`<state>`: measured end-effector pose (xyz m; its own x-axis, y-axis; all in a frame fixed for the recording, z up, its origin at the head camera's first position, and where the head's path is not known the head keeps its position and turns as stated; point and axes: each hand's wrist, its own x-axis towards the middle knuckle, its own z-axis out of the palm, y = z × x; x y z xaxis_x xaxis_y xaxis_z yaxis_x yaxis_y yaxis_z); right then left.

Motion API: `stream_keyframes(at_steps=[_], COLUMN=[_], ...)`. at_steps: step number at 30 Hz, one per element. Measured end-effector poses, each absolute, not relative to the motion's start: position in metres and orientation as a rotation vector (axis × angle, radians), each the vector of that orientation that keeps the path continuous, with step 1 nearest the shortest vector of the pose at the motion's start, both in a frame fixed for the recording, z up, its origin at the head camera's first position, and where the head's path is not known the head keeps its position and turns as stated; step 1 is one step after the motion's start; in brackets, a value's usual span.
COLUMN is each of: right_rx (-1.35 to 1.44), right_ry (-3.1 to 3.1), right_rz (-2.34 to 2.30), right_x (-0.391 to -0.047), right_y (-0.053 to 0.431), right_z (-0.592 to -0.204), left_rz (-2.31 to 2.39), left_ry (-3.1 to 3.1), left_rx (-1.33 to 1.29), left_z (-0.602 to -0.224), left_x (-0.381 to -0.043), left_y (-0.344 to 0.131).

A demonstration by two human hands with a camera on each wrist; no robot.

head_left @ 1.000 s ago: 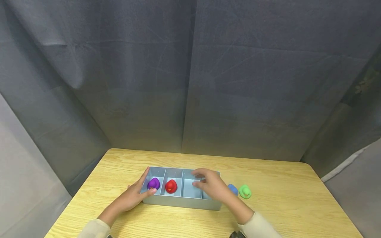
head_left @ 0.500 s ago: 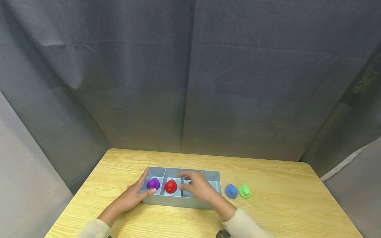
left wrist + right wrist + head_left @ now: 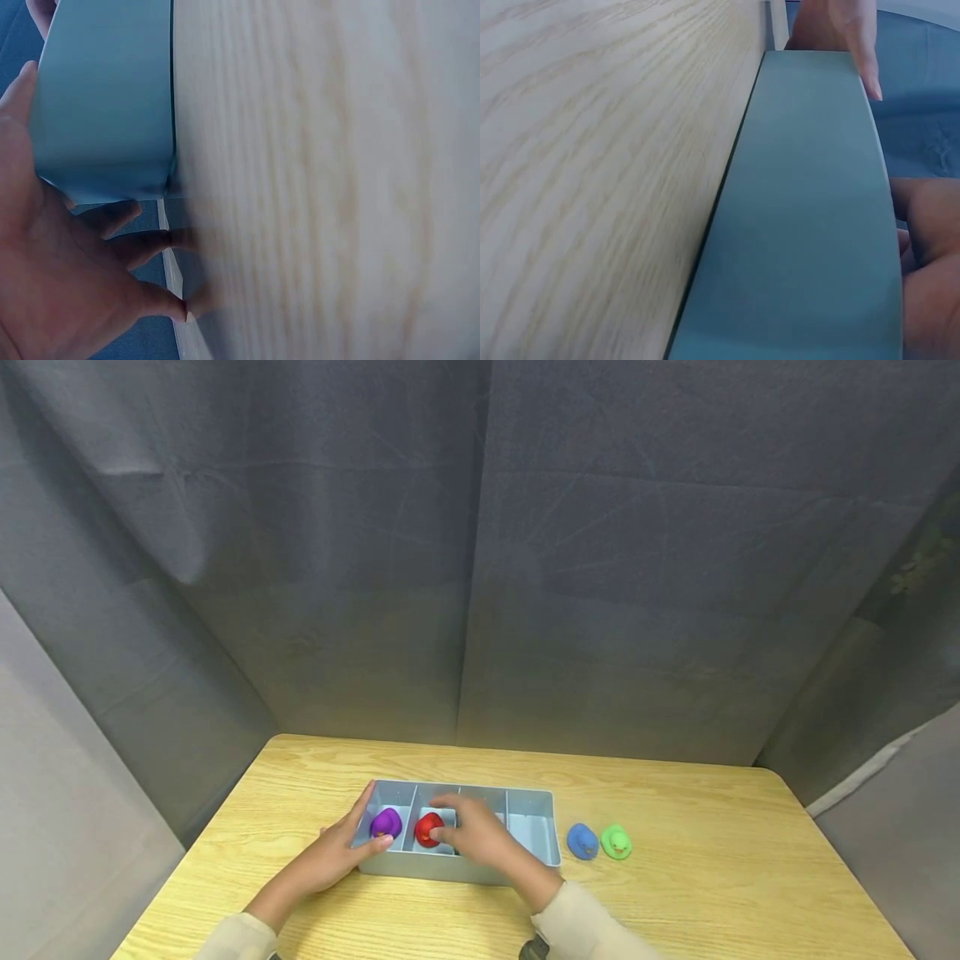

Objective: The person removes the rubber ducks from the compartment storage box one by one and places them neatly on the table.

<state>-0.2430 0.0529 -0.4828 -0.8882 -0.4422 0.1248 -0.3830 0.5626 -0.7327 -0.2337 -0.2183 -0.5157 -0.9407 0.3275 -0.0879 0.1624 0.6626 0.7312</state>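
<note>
A long grey-blue box (image 3: 450,867) with several compartments sits on the table. In its leftmost compartment is a purple rubber duck (image 3: 386,822); a red rubber duck (image 3: 427,828) is in the one beside it. My left hand (image 3: 335,853) rests at the box's left end, index finger straight along the side and thumb over the front rim. My right hand (image 3: 480,833) is over the middle of the box, fingers spread. Its thumb overlaps the red duck's right side; whether they touch cannot be told. The right wrist view hides its fingertips behind the box wall.
Right of the box, a blue rubber duck (image 3: 582,842) and a green rubber duck (image 3: 617,842) stand side by side on the wooden table (image 3: 712,868). Dark grey curtains (image 3: 600,610) hang behind the table's far edge.
My right hand has moved left across the box, from its right compartments to the red duck. The blue duck has come into full view. My left hand has stayed put.
</note>
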Motion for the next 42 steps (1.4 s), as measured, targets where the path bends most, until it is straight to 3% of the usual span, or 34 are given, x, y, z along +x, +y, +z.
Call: stream_keyframes(at_steps=[20, 42], right_rx=[-0.61, -0.656], right_ry=[2.991, 2.953], right_rz=[-0.976, -1.052], right_x=[-0.243, -0.24], right_y=[0.034, 0.038], right_z=[-0.489, -0.493], left_rz=[1.144, 1.149], left_ry=[2.679, 2.667], left_rx=[0.423, 0.42], left_z=[-0.519, -0.52], left_x=[-0.237, -0.235], left_y=[-0.22, -0.219])
